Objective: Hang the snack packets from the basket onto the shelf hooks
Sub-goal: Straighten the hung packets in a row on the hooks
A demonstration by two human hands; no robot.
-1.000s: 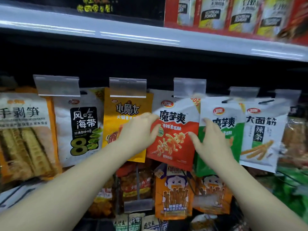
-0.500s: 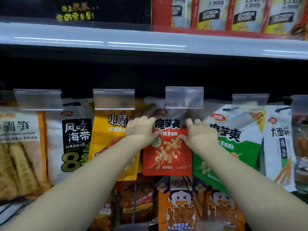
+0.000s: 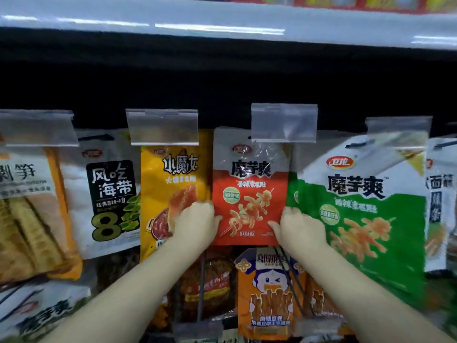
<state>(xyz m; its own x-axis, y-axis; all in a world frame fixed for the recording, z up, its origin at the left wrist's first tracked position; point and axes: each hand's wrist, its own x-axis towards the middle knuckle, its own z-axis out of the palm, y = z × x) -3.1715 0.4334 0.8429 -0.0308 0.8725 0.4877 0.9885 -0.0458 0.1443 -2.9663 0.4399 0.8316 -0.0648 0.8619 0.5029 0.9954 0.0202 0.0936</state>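
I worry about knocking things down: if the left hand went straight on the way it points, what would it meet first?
The left hand points up and into the shelf; it would probably meet the yellow packet first, beside the red packet it holds. Depth is unclear.

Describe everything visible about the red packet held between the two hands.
The red packet is a flat, glossy pouch, pale grey on top and red below, printed with dark characters, a green round badge and skewered orange snacks. It hangs upright in the hook row, its top edge partly behind a clear tag holder, between a yellow packet and a green packet. The left hand grips its lower left edge, the right hand its lower right edge.
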